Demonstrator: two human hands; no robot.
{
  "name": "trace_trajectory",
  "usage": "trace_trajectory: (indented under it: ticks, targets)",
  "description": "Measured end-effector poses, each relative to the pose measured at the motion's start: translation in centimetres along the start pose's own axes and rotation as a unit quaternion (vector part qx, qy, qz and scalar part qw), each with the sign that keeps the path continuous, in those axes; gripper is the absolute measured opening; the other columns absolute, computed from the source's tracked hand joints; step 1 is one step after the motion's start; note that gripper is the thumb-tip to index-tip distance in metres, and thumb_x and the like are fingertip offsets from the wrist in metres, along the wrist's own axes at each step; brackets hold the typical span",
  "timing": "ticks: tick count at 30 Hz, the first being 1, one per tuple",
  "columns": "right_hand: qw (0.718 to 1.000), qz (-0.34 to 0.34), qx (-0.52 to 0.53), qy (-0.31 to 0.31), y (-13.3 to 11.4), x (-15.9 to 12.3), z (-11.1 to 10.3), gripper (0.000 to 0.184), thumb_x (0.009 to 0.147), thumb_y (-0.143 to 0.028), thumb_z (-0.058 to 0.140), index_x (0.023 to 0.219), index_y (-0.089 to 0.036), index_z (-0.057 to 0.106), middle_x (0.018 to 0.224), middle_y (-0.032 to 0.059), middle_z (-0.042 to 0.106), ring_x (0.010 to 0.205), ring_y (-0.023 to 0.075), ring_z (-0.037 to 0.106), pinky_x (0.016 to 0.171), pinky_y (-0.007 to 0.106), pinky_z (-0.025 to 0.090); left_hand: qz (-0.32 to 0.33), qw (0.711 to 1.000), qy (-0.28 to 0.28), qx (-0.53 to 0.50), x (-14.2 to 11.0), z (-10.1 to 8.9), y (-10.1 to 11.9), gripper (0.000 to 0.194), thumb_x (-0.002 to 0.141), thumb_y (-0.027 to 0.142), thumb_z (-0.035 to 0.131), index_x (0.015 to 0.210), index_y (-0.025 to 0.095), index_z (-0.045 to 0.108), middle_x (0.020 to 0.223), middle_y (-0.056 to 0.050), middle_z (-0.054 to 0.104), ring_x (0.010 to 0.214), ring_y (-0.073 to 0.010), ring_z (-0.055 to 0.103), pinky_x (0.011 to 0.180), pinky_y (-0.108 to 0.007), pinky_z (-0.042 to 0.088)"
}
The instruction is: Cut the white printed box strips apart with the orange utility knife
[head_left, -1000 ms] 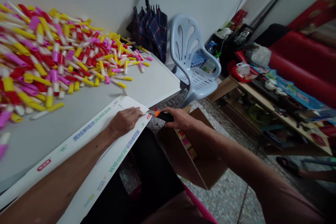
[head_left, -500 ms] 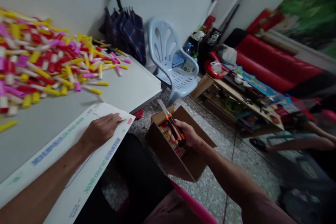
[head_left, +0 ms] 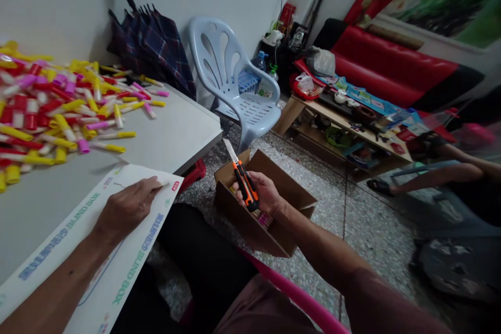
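Note:
Over a white cardboard piece (head_left: 135,266) with "BLIND BOX" printed in green and blue, my left hand (head_left: 127,206) is closed. Its fingertips pinch at a pale edge near the red mark; how deep the grip goes cannot be seen. The cardboard lies slanting across the table edge and my lap. My right hand (head_left: 264,193) is wrapped around an orange and black utility knife (head_left: 245,185), its blade extended up and left. Below the knife stands an open brown carton (head_left: 285,177) on the floor, with small coloured tubes inside.
Many red, yellow, pink and white tubes (head_left: 58,109) are heaped on the grey table (head_left: 183,125). A light-blue plastic chair (head_left: 230,78) and a plaid umbrella (head_left: 156,47) stand behind. Further right are a low wooden table (head_left: 348,130), a red sofa (head_left: 387,73) and another person's leg (head_left: 438,177).
The view has turned, so both hands and the surroundings sit further left. My left hand stays on the cardboard. The knife remains in my right hand, now tilted a little more upright.

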State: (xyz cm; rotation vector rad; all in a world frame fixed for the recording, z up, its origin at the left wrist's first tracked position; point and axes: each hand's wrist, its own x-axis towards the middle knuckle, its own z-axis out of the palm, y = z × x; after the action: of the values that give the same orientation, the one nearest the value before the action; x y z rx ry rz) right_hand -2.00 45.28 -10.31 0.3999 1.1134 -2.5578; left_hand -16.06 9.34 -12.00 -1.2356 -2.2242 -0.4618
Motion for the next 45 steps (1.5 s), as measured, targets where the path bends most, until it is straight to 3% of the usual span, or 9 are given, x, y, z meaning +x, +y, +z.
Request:
trace_trajectory:
  ticks: [4,9,28,32,34,37,39,41,45]
  targets:
    - [0.997,-0.001,-0.058,0.049,0.8,0.8,0.1,0.049,0.098,-0.067,0.054,0.106,-0.019,0.063,0.081,0.0029,0.075,0.053,0.0171,0.068,0.043,0.026,0.053,-0.001,1.000,0.006,0.009,0.0,-0.1,0.1,0.029,0.101,0.015,0.057,0.126,0.030,0.055,0.114,-0.001,0.078,0.090,-0.0245,0.079,0.079,-0.038,0.063]
    - [0.986,-0.042,-0.126,0.103,1.1,1.3,1.1,0.049,0.088,-0.066,0.071,0.096,-0.019,0.061,0.068,-0.0018,0.069,0.044,0.0147,0.064,0.038,0.024,0.048,0.009,1.000,0.006,0.013,0.1,-0.2,0.1,0.026,0.101,0.013,0.056,0.125,0.024,0.057,0.110,-0.006,0.079,0.088,-0.0230,0.078,0.076,-0.035,0.062]
    - [0.992,-0.066,-0.109,0.024,2.0,1.4,2.6,0.024,0.093,-0.040,0.064,0.101,-0.023,0.049,0.077,-0.0007,0.070,0.050,0.0140,0.061,0.043,0.024,0.050,0.010,1.000,0.007,-0.002,0.3,0.0,0.4,0.023,0.099,0.011,0.062,0.119,0.021,0.061,0.112,-0.008,0.077,0.095,-0.0236,0.077,0.086,-0.036,0.061]
    - [0.990,-0.085,-0.108,0.011,2.4,2.1,3.4,0.024,0.092,-0.038,0.065,0.103,-0.022,0.050,0.082,0.0001,0.071,0.052,0.0142,0.062,0.044,0.025,0.052,0.019,0.999,-0.039,-0.027,0.7,-1.0,0.7,0.015,0.099,0.022,0.065,0.114,0.020,0.063,0.116,-0.010,0.076,0.111,-0.0271,0.074,0.097,-0.042,0.060]
    - [0.991,-0.091,-0.098,-0.008,2.5,2.5,4.3,0.024,0.091,-0.036,0.066,0.101,-0.022,0.050,0.083,0.0012,0.071,0.054,0.0146,0.063,0.044,0.025,0.053,0.012,0.998,-0.042,-0.038,1.1,-1.9,1.5,0.028,0.097,0.034,0.071,0.119,0.018,0.064,0.121,-0.013,0.075,0.116,-0.0303,0.072,0.105,-0.049,0.057]
    - [0.992,-0.085,-0.086,-0.035,2.8,2.9,6.1,0.024,0.091,-0.036,0.069,0.100,-0.020,0.053,0.084,0.0015,0.072,0.054,0.0143,0.065,0.044,0.023,0.052,-0.080,0.995,0.009,-0.067,2.1,-4.0,4.4,0.034,0.095,0.039,0.073,0.122,0.018,0.069,0.118,-0.012,0.077,0.112,-0.0296,0.072,0.108,-0.050,0.055]
    - [0.992,-0.081,-0.084,-0.055,3.1,2.8,7.5,0.027,0.094,-0.038,0.070,0.106,-0.020,0.055,0.086,0.0019,0.073,0.057,0.0142,0.068,0.046,0.022,0.055,-0.231,0.963,0.054,-0.129,3.2,-5.5,7.2,0.024,0.098,0.038,0.070,0.113,0.019,0.073,0.108,-0.008,0.079,0.102,-0.0246,0.075,0.099,-0.041,0.059]
    - [0.990,-0.076,-0.080,-0.088,3.8,2.6,8.8,0.035,0.096,-0.044,0.070,0.117,-0.020,0.056,0.090,0.0025,0.074,0.062,0.0154,0.071,0.050,0.024,0.059,-0.399,0.880,0.054,-0.252,4.2,-6.6,10.2,0.032,0.096,0.046,0.071,0.110,0.018,0.075,0.103,-0.007,0.079,0.094,-0.0221,0.076,0.087,-0.034,0.062]
    - [0.981,-0.041,-0.094,-0.163,5.9,1.7,11.0,0.035,0.100,-0.049,0.066,0.118,-0.020,0.058,0.086,0.0009,0.071,0.058,0.0147,0.070,0.046,0.024,0.058,-0.496,0.689,-0.012,-0.529,5.1,-7.5,13.8,0.045,0.093,0.053,0.072,0.118,0.015,0.070,0.081,-0.004,0.075,0.073,-0.0230,0.077,0.068,-0.032,0.063]
